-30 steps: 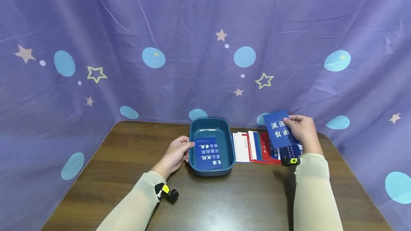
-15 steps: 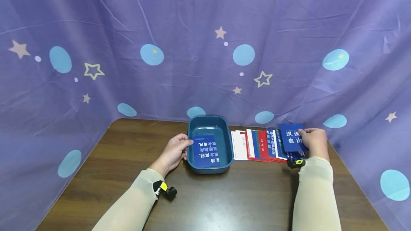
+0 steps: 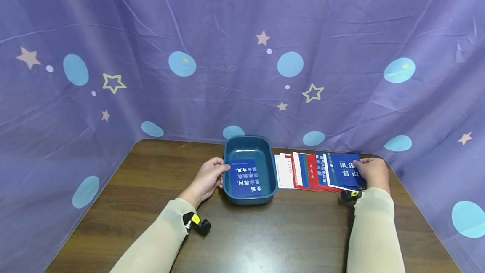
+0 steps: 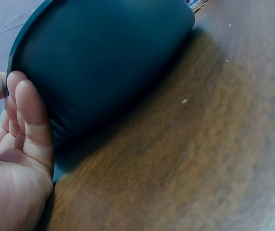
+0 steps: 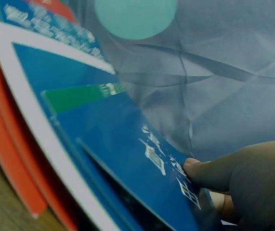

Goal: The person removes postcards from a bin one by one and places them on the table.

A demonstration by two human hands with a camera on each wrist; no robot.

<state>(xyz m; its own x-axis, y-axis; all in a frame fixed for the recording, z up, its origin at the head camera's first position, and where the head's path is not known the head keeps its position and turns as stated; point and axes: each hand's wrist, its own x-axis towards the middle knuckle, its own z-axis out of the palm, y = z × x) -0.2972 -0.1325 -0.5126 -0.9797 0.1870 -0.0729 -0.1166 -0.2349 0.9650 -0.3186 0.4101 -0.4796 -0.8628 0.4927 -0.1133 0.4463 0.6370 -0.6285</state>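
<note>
My left hand [image 3: 206, 180] grips the left rim of a dark teal plastic tray [image 3: 270, 163], thumb over the edge and fingers along the outer wall. Inside the tray lies a blue card [image 3: 244, 178] with white lettering. At the right, my right hand [image 3: 374, 175] pinches another blue card [image 3: 345, 169] by its right edge, thumb on top. That card sits over the right end of an overlapping row of cards [image 3: 312, 172], white, red and blue. In the right wrist view, a dark gap shows under the near edge of the pinched card [image 5: 147, 178].
The brown wooden table [image 3: 246, 239] carries everything. Behind it hangs a purple curtain [image 3: 227, 75] with stars and blue ovals, close to the table's back edge. The card row begins right beside the tray's right wall.
My right hand has moved right and lowered the blue card from above onto the right end of the row. My left hand stays on the tray's rim.
</note>
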